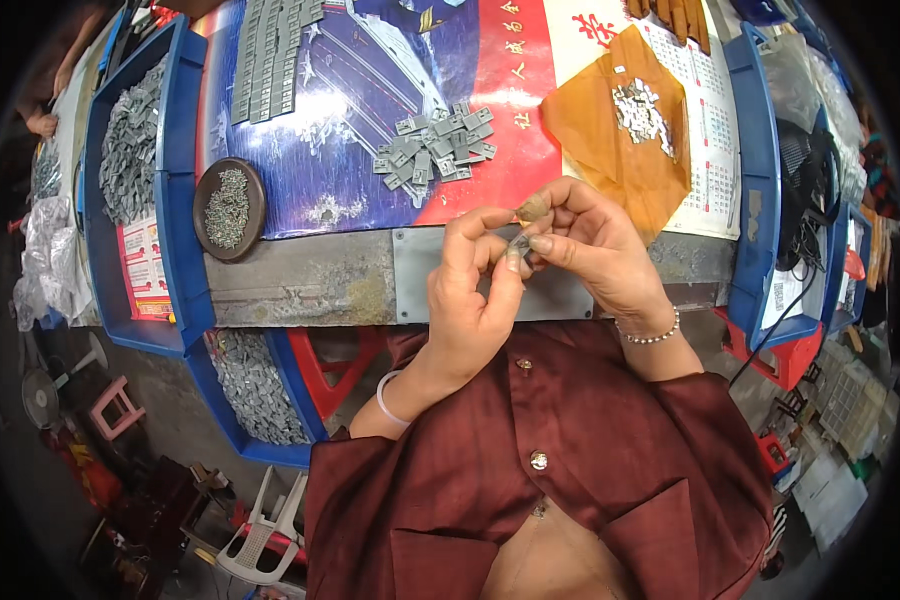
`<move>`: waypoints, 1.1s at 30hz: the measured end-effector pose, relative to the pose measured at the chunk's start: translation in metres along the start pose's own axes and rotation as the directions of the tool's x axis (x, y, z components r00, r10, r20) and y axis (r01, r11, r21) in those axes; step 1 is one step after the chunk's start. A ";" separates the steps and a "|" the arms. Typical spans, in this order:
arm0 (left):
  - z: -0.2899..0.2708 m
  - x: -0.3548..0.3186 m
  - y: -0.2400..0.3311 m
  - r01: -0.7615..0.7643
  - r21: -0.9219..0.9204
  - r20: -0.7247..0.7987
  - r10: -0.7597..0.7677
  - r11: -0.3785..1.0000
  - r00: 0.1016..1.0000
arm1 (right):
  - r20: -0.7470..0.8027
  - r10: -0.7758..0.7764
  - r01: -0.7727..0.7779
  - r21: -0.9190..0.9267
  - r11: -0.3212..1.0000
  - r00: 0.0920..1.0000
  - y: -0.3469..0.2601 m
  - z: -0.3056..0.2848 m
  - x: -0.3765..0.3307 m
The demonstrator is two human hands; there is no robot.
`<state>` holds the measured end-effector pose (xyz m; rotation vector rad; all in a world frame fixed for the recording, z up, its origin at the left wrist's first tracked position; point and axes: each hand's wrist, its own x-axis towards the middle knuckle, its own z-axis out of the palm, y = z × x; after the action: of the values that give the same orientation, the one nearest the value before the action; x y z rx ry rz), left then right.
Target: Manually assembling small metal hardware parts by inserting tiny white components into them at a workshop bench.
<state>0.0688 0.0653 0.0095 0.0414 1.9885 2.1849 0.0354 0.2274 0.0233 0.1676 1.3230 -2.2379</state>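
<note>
Above the near table edge my two hands meet, fingertips pinched together. My left hand and my right hand both grip a small grey piece, mostly hidden by the fingers. A tan cover sits on a fingertip of my right hand. Beyond my hands lies a loose pile of grey rectangular pieces. Similar pieces stand in neat rows farther back on the left. A dark round dish at the left holds many tiny metal parts. Small white and silvery bits lie on a brown sheet at the right.
Blue bins flank the table on the left, with grey pieces inside; a lower blue bin holds more. A blue bin on the right has plastic bags and black cable. Red stools stand under the table. Another person's hand shows far left.
</note>
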 end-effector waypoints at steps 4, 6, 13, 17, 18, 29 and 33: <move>0.001 -0.002 0.002 -0.037 0.098 0.017 0.036 0.994 0.999 | 0.038 -0.041 0.042 -0.036 0.998 0.998 0.000 -0.002 -0.003; 0.002 -0.003 0.002 -0.085 0.161 0.035 0.080 0.983 0.996 | 0.037 -0.063 0.066 -0.072 0.995 0.997 0.002 -0.002 -0.004; 0.004 -0.005 -0.003 -0.019 0.091 0.005 0.018 0.996 1.000 | -0.046 -0.094 0.087 -0.134 0.987 0.995 0.007 0.002 -0.007; 0.005 -0.005 -0.002 0.027 0.071 -0.020 -0.026 0.997 0.999 | -0.062 -0.105 0.100 -0.084 0.991 0.993 0.010 0.004 -0.009; 0.005 -0.004 -0.002 0.016 0.066 -0.015 -0.015 0.998 1.000 | -0.058 -0.121 0.115 -0.101 0.988 0.991 0.012 0.003 -0.009; 0.004 -0.001 -0.001 -0.011 0.104 0.014 0.010 0.995 1.000 | -0.031 -0.001 0.001 0.000 1.000 1.000 0.006 -0.002 -0.006; 0.004 -0.001 -0.003 0.005 0.076 -0.005 -0.005 0.997 1.000 | -0.030 -0.018 0.018 -0.008 1.000 0.999 0.008 -0.001 -0.005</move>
<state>0.0704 0.0691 0.0070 0.0418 2.0710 2.1073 0.0434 0.2265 0.0183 0.1876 1.3534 -2.2536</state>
